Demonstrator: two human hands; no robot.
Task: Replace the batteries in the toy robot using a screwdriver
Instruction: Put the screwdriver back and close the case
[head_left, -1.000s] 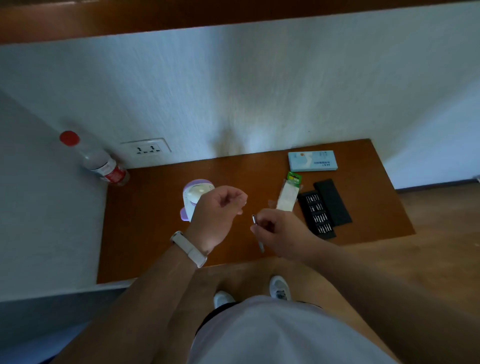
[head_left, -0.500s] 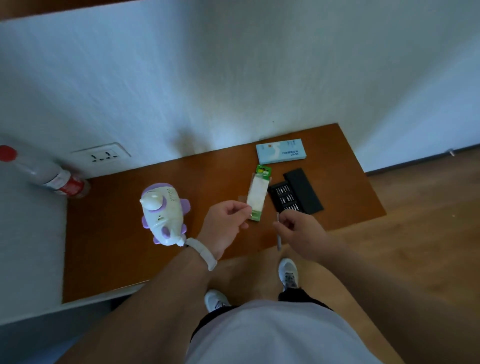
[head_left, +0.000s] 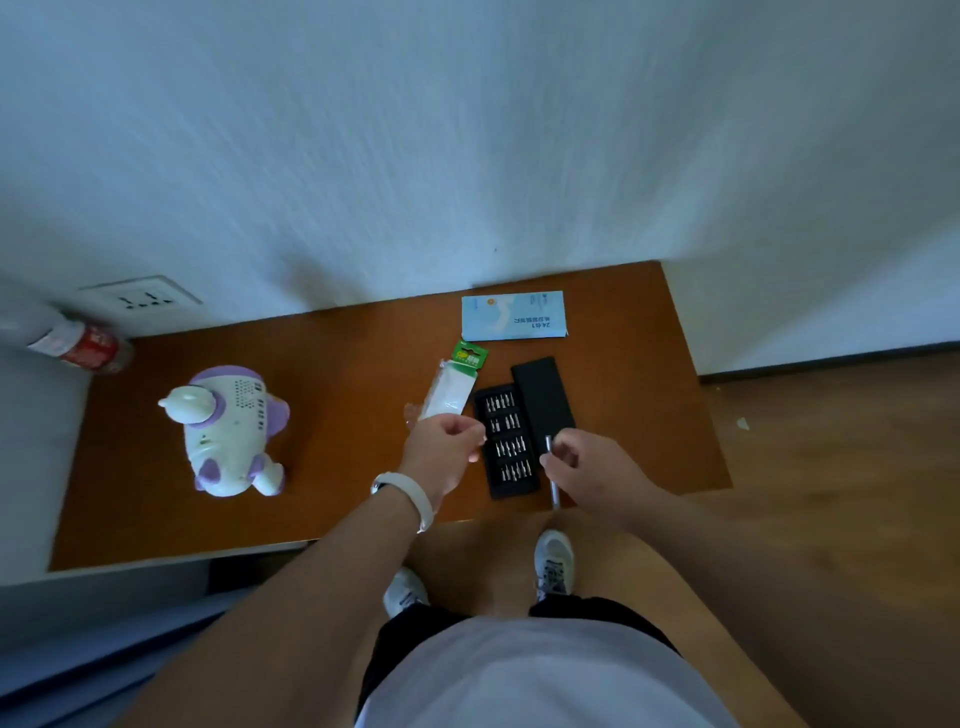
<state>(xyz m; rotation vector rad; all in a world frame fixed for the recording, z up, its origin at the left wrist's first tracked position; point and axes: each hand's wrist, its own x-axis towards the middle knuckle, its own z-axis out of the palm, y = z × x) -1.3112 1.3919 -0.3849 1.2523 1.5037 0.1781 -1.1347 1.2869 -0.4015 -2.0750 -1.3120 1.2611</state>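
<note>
Orange-brown wooden tabletop (head_left: 337, 364) carries a black tray of screwdriver bits (head_left: 506, 441). At the tray's right edge the right hand (head_left: 597, 467) pinches a slim silver screwdriver (head_left: 554, 491). Left of the tray the left hand (head_left: 441, 457) curls over the near end of a white, green-topped battery pack (head_left: 457, 384); its grip cannot be told. Well left of the tray stands the white-and-purple plastic toy robot (head_left: 228, 431). Beyond the tray lies a pale blue box (head_left: 511, 315).

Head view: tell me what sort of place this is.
Probably a room in a home: low brown wooden table against a white textured wall, white power socket set in it, wood-plank floor.
</note>
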